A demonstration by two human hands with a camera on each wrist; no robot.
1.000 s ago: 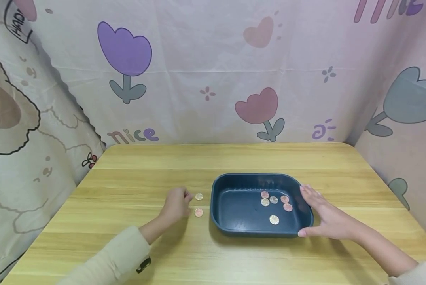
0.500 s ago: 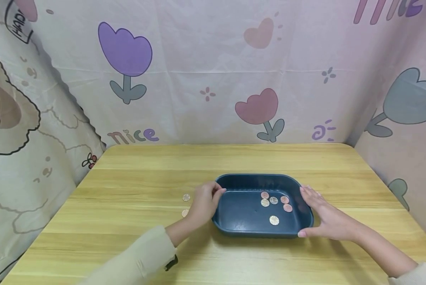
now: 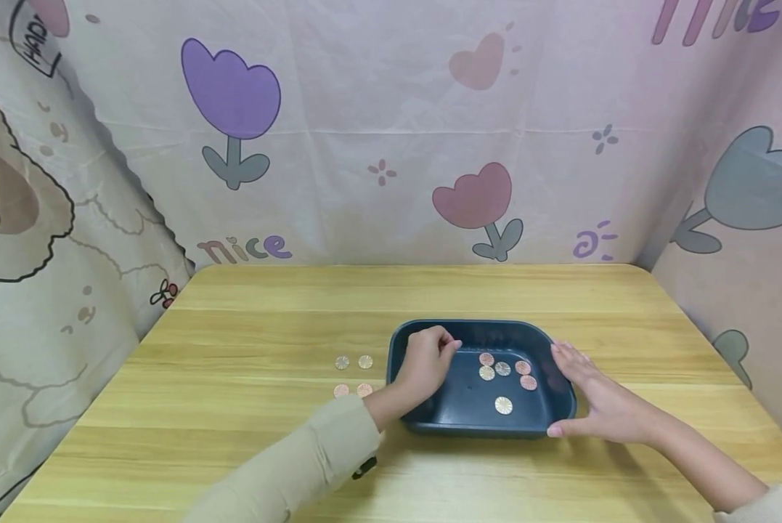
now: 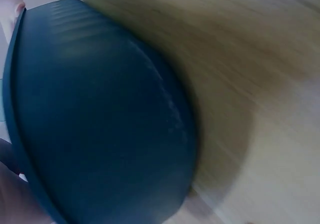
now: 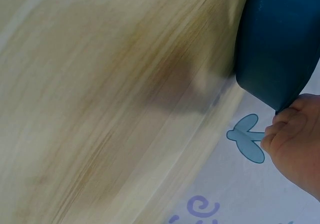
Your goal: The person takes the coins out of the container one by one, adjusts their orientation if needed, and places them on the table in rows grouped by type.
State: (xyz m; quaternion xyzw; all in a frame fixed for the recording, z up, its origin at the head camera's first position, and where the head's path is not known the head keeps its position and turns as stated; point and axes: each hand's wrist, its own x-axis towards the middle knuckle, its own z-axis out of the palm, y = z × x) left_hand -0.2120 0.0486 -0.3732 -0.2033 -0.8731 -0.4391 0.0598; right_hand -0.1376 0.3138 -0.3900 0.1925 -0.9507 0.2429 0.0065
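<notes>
A dark blue rectangular tray sits on the wooden table, with several small ridged coins in its right half, coppery, gold and silver. Over its left half my left hand pinches thumb and fingertips together, on what appears to be a coin hidden by the fingers. My right hand holds the tray's right end, thumb at the front corner and fingers on the rim farther back. In the right wrist view, the right hand's fingers curl at the rim. Left of the tray, several more coins lie in two rows.
The wooden table runs back to a hanging cloth printed with tulips and hearts. A similar cloth hangs along the left side. The left forearm's beige sleeve crosses the table's front part.
My left hand has moved right from beside the coins on the table, across the tray's left rim and over its inside. Coins it covered now show. The right hand and tray stay put.
</notes>
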